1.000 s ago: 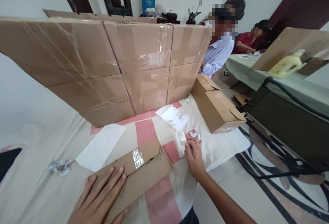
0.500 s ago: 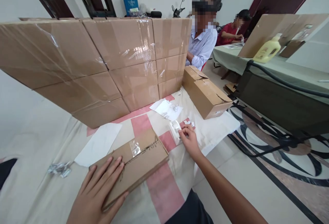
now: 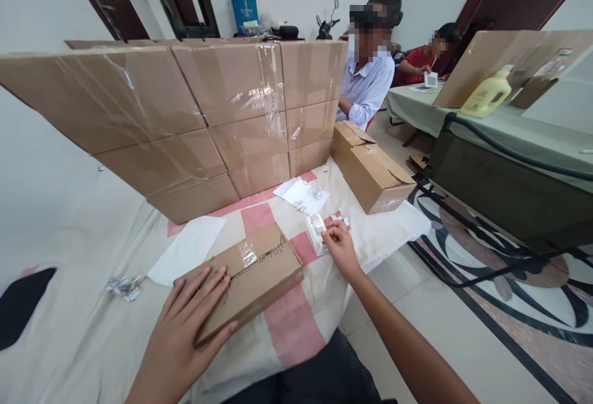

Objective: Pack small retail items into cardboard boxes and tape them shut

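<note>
Near the desk's [image 3: 296, 324] front edge, the flat box [image 3: 262, 280] is steadied, seemingly, under the spread left hand [image 3: 192, 320]; the right hand [image 3: 340, 246] is half-curled against the tape dispenser [image 3: 314, 231], any grip unclear.

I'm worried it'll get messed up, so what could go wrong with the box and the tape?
The left hand lies flat on the cardboard box; if it pushes sideways, the box might slide on the wrinkled cloth.

The right hand's fingertips are at the white tape dispenser, so tape could stick to them.

Loose silvery scraps lie left of the box and might scatter if bumped.
</note>
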`<action>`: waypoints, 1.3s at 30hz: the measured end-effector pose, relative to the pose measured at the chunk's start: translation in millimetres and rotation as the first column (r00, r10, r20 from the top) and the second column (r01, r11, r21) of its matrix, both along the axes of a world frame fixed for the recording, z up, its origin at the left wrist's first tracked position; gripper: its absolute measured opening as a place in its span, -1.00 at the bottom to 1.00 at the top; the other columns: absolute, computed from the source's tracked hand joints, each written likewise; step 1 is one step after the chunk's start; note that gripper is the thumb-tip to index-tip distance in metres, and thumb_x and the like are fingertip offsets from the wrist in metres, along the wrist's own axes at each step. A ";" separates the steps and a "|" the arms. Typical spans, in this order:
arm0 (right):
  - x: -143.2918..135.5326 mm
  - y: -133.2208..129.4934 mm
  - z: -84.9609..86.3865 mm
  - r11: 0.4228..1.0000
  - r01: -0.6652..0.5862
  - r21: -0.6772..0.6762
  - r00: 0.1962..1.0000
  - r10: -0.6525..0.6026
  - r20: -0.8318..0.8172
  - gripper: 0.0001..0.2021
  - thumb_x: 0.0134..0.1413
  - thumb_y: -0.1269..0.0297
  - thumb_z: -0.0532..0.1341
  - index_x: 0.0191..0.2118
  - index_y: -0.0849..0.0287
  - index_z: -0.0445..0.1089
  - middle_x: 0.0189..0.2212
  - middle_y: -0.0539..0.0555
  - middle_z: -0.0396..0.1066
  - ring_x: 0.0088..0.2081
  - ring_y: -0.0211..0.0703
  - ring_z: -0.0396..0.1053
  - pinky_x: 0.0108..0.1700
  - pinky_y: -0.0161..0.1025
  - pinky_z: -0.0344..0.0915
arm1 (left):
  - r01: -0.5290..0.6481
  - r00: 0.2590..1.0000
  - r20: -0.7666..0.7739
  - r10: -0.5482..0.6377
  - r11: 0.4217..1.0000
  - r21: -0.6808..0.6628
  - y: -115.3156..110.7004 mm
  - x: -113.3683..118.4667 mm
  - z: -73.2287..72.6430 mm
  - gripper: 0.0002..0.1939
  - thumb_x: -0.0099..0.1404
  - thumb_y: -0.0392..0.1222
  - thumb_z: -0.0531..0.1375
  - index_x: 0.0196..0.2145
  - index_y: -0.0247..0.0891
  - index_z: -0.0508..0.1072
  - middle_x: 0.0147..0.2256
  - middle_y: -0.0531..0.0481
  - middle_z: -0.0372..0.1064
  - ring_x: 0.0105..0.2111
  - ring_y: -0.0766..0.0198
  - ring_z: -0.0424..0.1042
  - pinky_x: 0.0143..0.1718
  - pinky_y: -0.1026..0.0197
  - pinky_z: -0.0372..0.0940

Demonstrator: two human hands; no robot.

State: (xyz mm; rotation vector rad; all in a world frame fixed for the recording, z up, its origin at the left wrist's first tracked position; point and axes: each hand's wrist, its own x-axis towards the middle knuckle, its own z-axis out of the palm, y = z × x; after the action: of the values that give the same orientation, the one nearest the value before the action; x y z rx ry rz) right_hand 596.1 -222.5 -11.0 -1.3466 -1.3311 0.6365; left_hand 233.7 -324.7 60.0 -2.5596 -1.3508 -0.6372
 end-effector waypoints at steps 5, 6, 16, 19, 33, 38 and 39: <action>-0.5 -0.3 1.3 1.000 0.003 0.018 0.999 -0.004 0.050 -0.64 0.17 0.05 0.21 -0.55 0.14 0.28 -0.34 0.08 0.24 -0.31 -0.14 0.27 -0.28 -0.19 0.23 | -0.004 1.000 -0.023 0.005 1.000 0.020 -0.1 0.1 -2.2 -0.27 0.36 -0.01 0.23 0.40 -0.10 0.12 0.27 -0.13 0.34 0.35 -0.07 0.20 0.40 -0.17 -0.03; -1.3 -0.9 0.4 1.000 0.010 0.022 0.998 -0.011 0.065 -0.65 0.18 0.07 0.21 -0.54 0.14 0.26 -0.35 0.06 0.23 -0.33 -0.14 0.25 -0.29 -0.19 0.22 | -0.001 1.000 -0.026 0.002 1.000 0.019 -0.1 -0.4 -3.1 -0.27 0.36 -0.01 0.23 0.40 -0.11 0.12 0.28 -0.13 0.33 0.36 -0.08 0.17 0.40 -0.17 -0.05; -11.3 -15.4 12.7 0.980 0.150 -0.131 0.962 -0.114 0.247 -0.79 0.22 0.15 0.14 -0.41 0.10 0.26 -0.19 0.17 0.28 -0.20 0.00 0.31 -0.11 -0.06 0.27 | -0.041 0.998 0.047 0.039 0.998 0.047 -9.6 5.6 -7.0 -0.31 0.37 -0.09 0.23 0.38 -0.19 0.16 0.28 -0.16 0.33 0.39 -0.07 0.11 0.41 -0.17 -0.09; -8.4 -7.9 29.9 0.932 0.141 -0.333 0.960 -0.048 0.275 -0.82 0.12 0.27 0.22 -0.47 0.11 0.26 -0.31 0.15 0.39 -0.30 -0.03 0.38 -0.15 -0.09 0.29 | -0.052 0.997 0.062 0.048 0.997 0.059 -10.4 8.8 -5.4 -0.34 0.37 -0.11 0.23 0.36 -0.19 0.19 0.27 -0.16 0.33 0.37 -0.07 0.14 0.41 -0.16 -0.09; -12.5 2.1 44.2 0.821 0.043 -0.569 0.995 0.019 0.102 -0.72 0.16 0.38 0.23 -0.52 0.10 0.15 -0.56 0.02 0.43 -0.61 -0.17 0.45 -0.54 -0.31 0.24 | -0.092 0.993 0.091 0.078 0.983 0.157 -11.2 16.4 -6.5 -0.42 0.37 -0.12 0.23 0.29 -0.27 0.30 0.22 -0.20 0.40 0.31 -0.13 0.23 0.39 -0.18 -0.05; -12.9 -3.5 38.1 0.869 0.080 -0.487 0.993 -0.029 0.111 -0.75 0.12 0.42 0.23 -0.51 0.11 0.18 -0.47 0.02 0.43 -0.59 -0.20 0.45 -0.52 -0.30 0.20 | -0.138 0.988 0.094 0.125 0.980 0.142 -15.9 19.1 -6.5 -0.41 0.38 -0.09 0.22 0.31 -0.25 0.28 0.23 -0.19 0.38 0.30 -0.16 0.24 0.37 -0.20 -0.02; -12.8 -4.2 36.7 0.870 0.072 -0.488 0.995 -0.028 0.097 -0.76 0.12 0.40 0.22 -0.51 0.10 0.19 -0.51 0.01 0.41 -0.58 -0.17 0.46 -0.52 -0.29 0.20 | -0.140 0.987 0.094 0.127 0.980 0.141 -16.6 19.0 -6.2 -0.41 0.38 -0.08 0.22 0.31 -0.25 0.28 0.23 -0.19 0.38 0.29 -0.16 0.25 0.37 -0.21 -0.02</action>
State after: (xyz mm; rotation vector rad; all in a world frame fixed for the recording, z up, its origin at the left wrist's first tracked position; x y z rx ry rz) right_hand 583.3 -226.7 25.8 -1.8312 -1.2422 0.9334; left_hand 252.6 -341.3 53.7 -2.3288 -1.4303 -0.7959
